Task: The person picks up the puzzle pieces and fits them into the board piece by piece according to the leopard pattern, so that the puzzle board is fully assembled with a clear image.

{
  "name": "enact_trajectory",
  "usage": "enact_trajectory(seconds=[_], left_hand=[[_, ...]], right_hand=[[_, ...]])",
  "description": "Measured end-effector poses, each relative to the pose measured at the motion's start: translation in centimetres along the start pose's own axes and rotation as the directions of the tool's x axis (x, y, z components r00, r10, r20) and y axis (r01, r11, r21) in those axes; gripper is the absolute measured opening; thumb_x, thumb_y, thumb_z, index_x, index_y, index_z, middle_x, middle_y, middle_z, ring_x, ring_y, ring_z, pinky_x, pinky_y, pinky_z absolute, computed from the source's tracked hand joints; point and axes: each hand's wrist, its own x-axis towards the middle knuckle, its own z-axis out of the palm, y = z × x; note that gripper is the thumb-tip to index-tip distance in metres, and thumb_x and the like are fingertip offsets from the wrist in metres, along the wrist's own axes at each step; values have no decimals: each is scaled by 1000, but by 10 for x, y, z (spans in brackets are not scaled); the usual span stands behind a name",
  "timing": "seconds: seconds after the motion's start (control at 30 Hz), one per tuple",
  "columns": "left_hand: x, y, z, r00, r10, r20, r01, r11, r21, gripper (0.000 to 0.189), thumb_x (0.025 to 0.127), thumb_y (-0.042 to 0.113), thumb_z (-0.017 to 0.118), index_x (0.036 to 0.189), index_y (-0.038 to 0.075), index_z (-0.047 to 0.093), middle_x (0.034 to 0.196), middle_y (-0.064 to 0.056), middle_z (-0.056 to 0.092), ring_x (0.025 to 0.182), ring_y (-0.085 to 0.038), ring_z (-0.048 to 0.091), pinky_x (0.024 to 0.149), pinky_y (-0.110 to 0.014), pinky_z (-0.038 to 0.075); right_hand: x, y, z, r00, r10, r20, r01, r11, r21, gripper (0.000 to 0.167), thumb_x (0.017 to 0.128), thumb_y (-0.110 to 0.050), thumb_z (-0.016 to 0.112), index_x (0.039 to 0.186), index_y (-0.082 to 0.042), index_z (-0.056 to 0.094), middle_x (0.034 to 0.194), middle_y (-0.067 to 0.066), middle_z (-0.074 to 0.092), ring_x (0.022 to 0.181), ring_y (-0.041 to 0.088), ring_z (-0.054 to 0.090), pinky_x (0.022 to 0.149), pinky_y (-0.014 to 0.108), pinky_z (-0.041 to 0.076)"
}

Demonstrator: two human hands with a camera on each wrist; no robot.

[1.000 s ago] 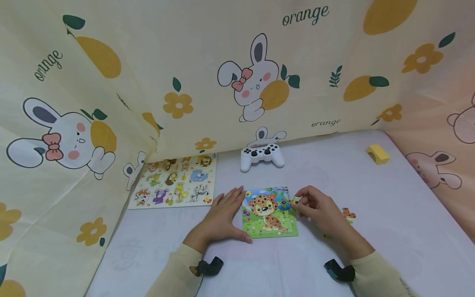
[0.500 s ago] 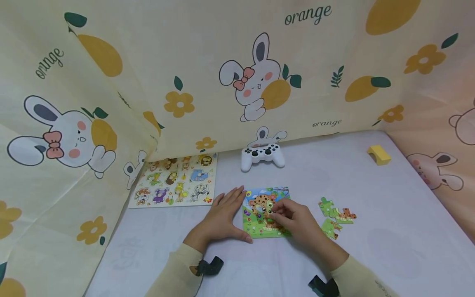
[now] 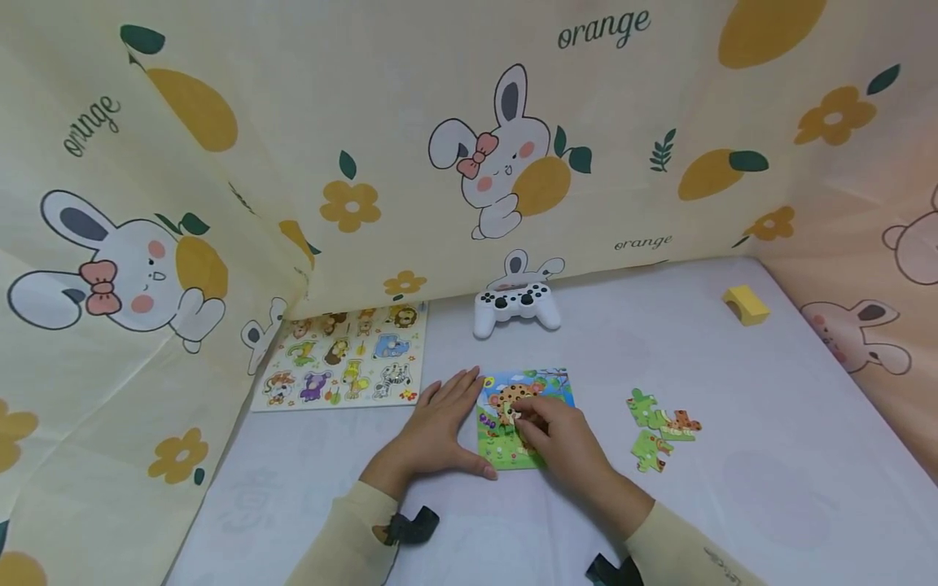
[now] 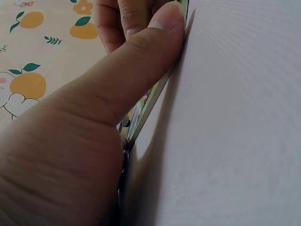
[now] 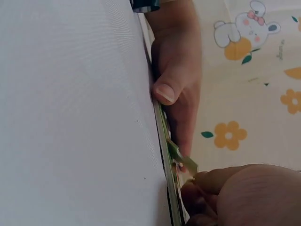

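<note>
A leopard jigsaw puzzle (image 3: pixel 513 459) lies on the white cloth in the middle of the head view. Along its left side rests my left hand (image 3: pixel 434 430), fingers straight, with the thumb (image 4: pixel 164 28) at the near corner. My right hand (image 3: pixel 563 435) is over the puzzle and pinches a jigsaw piece (image 5: pixel 183 159) between thumb and fingers. That piece tilts up from the puzzle surface in the right wrist view. Much of the leopard picture is hidden under this hand. To the right lie several loose green and orange jigsaw pieces (image 3: pixel 648 449).
Behind the left hand is a flat board (image 3: pixel 339 382) with printed animals. A white game controller (image 3: pixel 516 309) sits by the back wall of patterned cloth (image 3: pixel 410 122). At the far right stands a yellow arch block (image 3: pixel 746 306).
My right hand has moved left from the puzzle's right edge to over its middle, carrying the jigsaw piece. The loose pieces it covered now show. My left hand stays in place.
</note>
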Motion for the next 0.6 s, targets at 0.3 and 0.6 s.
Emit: enact_trajectory(seconds=[0.3, 0.6], left_hand=[[-1, 1, -1, 1000, 8, -2, -8, 1000, -12, 145, 68, 90, 81, 176, 14, 20, 182, 2, 7, 165, -15, 1, 130, -52, 0], [-1, 1, -2, 1000, 7, 2, -7, 1000, -6, 144, 69, 90, 80, 176, 14, 20, 182, 1, 6, 165, -15, 0, 130, -51, -1]], right_hand=[[-3, -2, -2, 991, -109, 79, 120, 983, -140, 30, 100, -7, 79, 130, -4, 77, 131, 3, 68, 116, 21, 66, 97, 45, 58], [-12, -8, -4, 908, -304, 290, 400, 835, -378, 44, 101, -25, 78, 140, -6, 74, 148, 6, 67, 144, 34, 53, 111, 59, 44]])
